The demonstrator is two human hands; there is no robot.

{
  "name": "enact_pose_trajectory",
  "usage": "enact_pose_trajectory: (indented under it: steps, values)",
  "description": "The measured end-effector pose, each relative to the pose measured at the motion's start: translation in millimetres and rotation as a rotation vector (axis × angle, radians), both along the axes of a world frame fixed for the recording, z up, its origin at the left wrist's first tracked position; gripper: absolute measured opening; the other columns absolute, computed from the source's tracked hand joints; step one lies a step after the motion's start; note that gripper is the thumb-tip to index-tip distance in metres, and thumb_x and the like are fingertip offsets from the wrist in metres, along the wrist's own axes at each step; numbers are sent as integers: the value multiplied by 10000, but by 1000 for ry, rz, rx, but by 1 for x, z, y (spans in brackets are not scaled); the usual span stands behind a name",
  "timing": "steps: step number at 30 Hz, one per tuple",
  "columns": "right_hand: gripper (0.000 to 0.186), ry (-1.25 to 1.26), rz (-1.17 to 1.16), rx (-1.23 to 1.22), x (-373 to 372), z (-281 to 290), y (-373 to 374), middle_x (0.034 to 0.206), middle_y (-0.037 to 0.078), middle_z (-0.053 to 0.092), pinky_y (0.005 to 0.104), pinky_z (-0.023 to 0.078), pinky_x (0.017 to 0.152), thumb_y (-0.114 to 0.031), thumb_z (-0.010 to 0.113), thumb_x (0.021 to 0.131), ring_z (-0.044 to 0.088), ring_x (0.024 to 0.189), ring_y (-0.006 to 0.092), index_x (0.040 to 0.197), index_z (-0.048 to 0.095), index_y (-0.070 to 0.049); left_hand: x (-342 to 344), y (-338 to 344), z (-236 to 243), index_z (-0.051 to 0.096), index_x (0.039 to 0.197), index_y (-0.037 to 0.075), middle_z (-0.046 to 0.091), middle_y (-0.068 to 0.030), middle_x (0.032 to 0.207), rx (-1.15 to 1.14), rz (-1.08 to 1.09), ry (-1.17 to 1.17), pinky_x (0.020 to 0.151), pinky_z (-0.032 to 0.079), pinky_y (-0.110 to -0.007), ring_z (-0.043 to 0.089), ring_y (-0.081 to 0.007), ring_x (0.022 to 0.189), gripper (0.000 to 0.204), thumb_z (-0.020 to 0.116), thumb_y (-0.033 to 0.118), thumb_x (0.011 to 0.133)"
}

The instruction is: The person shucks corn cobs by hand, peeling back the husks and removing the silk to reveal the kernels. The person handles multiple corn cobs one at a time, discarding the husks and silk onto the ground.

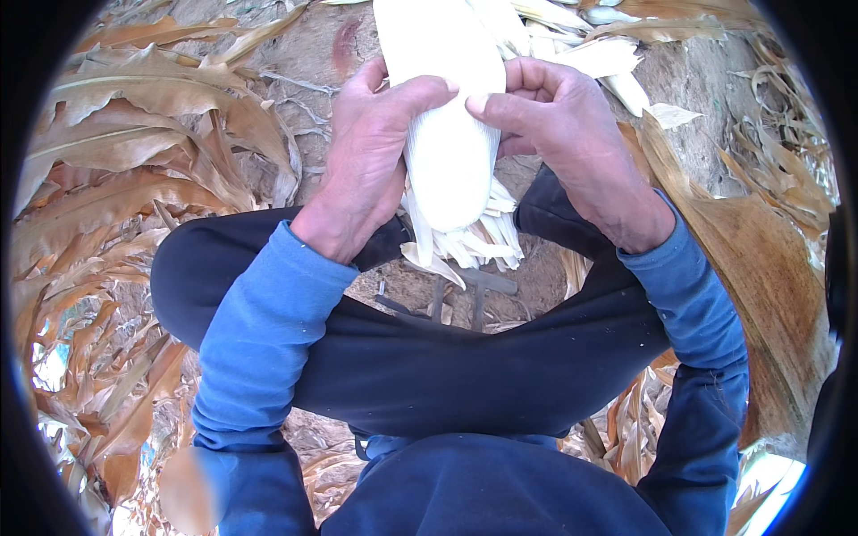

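A broad, pale corn husk (451, 179) with a rounded near end is held out in front of me, its far part running past the upper edge of the picture. My left hand (371, 147) grips its left side, thumb pressed on top and fingers behind. On the opposite edge, my right hand (567, 129) pinches it with thumb and curled fingers. The two thumb tips nearly meet across the husk. Strong brightness hides most surface detail. Below it, between my folded legs, lies a bunch of torn pale husk strips (487, 237).
More pale husks (594, 58) lie beyond my right hand on bare soil (308, 54). Dry brown corn leaves (125, 152) heap up at the left. A large brown leaf (769, 286) stands beside my right arm. Thin grey bars (478, 286) lie on the ground before my crossed legs.
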State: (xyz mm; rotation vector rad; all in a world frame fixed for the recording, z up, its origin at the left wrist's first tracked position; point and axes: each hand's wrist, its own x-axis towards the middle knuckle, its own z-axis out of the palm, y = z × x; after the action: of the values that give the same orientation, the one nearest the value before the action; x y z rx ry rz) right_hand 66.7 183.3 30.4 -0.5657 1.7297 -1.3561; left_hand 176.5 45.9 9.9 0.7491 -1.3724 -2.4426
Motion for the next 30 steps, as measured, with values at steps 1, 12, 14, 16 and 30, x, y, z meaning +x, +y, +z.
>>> enact_pose_trajectory:
  steps: [1, 12, 14, 16, 30]
  values:
    - [279, 20, 33, 42, 0, -1, -1, 857, 52, 670, 221, 553, 699, -189, 696, 870, 668, 793, 95, 1047, 632, 17, 1, 1, -1, 391, 1248, -118, 585, -207, 1093, -25, 5, -8, 795, 582, -309, 657, -218, 941, 575, 673, 84, 789]
    - [283, 62, 2, 111, 14, -2, -4, 816, 128, 686, 282, 527, 634, -69, 638, 751, 652, 710, 141, 981, 639, 96, 3, 11, -1, 365, 1276, -117, 583, -202, 1093, -115, -1, -117, 801, 575, -302, 663, -218, 937, 646, 710, 96, 772]
    - [282, 94, -12, 114, 16, -2, -4, 807, 130, 684, 284, 524, 622, -76, 639, 749, 649, 698, 137, 974, 638, 96, 4, 10, -3, 387, 1261, -114, 593, -190, 1076, -104, -5, -102, 803, 571, -300, 665, -211, 926, 622, 710, 103, 775]
    - [282, 131, -18, 116, 18, -4, -4, 800, 137, 682, 285, 523, 615, -85, 639, 750, 648, 688, 137, 966, 635, 96, 4, 12, -2, 425, 1234, -112, 605, -177, 1066, -147, -11, -120, 798, 565, -299, 666, -200, 914, 562, 696, 105, 792]
    - [220, 227, -154, 139, 4, -13, -1, 809, 77, 637, 279, 534, 638, -127, 557, 866, 624, 708, 109, 973, 612, 57, 3, -2, 7, 498, 1160, -84, 603, -116, 980, -36, 152, -57, 735, 547, -298, 643, -160, 807, 386, 617, 102, 843]
